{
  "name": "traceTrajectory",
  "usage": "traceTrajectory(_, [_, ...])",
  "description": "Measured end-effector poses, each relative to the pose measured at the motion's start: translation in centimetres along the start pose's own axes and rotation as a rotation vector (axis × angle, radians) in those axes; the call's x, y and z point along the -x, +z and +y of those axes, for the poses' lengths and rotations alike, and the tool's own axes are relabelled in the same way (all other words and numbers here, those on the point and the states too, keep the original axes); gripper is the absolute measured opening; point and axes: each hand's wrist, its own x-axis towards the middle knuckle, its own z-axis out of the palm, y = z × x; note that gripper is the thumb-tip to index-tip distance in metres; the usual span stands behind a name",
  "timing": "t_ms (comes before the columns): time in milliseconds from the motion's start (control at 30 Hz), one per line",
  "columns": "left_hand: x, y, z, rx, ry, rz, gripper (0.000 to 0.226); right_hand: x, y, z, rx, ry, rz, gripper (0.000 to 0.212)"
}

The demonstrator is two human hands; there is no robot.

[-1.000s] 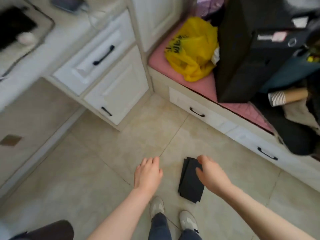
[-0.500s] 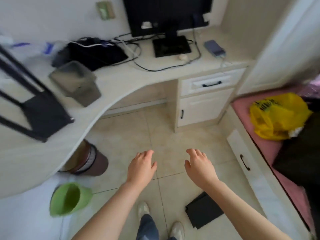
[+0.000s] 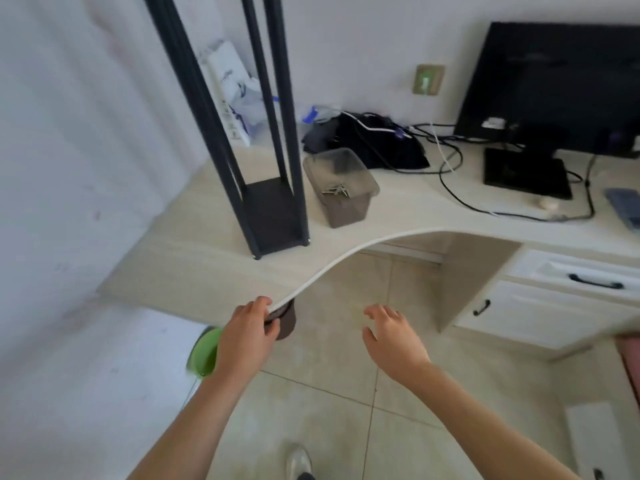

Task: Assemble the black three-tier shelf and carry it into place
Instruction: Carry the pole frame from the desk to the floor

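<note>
- Left hand (image 3: 247, 336) – reaches forward at the near rim of the surface (image 3: 194, 268); its fingers are loosely bent, the thumb tucked in beside them; it holds nothing; the fingertips overlap the pale edge, but I cannot tell whether they touch it
- Right hand (image 3: 394, 341) – hangs in the air above the floor tiles (image 3: 346, 403), well apart from the left hand; fingers spread and relaxed, palm down; it holds nothing and touches nothing
- Black shelf (image 3: 273, 213) stands upright on the surface, just beyond the left hand; its dark bottom panel sits near the curved edge; the thin black posts rise past the top of the view, so the upper tiers cannot be seen; neither hand is on it
- Clear box (image 3: 341, 188) sits just to the right of the shelf on the same surface, with small metal pieces inside
- Further right – a dark monitor (image 3: 554, 88) and black cables (image 3: 453, 174) lie on the surface
- Under the surface by the left hand: a brown bin (image 3: 287, 322), and a green tub (image 3: 202, 353) partly hidden behind the wrist
</note>
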Motion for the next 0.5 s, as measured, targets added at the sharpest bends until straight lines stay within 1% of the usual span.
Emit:
traceTrajectory(133, [-3.7,-3.4,-2.8,0.065,-0.048,0.056,0.036,-4.6,-0.9,-4.9,-0.025,-0.045,0.026,0.039])
traceTrajectory(333, [-10.9,-7.4,-4.0,0.162,0.010,0.133,0.035,-10.9,-3.4,-10.9,-0.055,-0.080,0.132,0.039])
traceTrajectory(433, [-14.3,-9.1,-3.6,0.265,0.043,0.216,0.030,-13.6,-4.9,-13.2,-0.076,-0.087,0.188,0.041])
traceTrajectory(500, [-16.3,-10.1,-3.1,0.345,0.047,0.272,0.030,-15.2,-6.0,-14.6,-0.118,-0.078,0.241,0.043])
